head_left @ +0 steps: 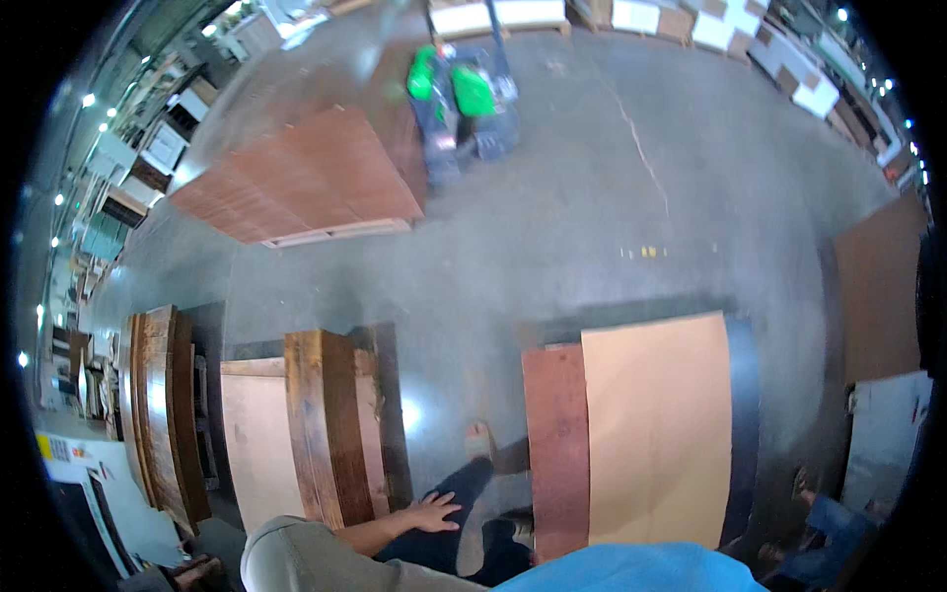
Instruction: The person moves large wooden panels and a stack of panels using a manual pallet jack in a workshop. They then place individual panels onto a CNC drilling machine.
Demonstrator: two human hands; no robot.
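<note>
Evidently, the long wooden boards (327,424) look brown with darker patches.

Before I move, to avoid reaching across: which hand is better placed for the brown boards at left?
Left, probably: the open left hand appears close to the brown boards; no right hand shows.

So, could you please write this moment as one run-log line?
left hand: open, over dark trouser leg | right hand: not clearly visible | nearby: wood-grain boards, tan sheet | ahead: large brown stack
</note>
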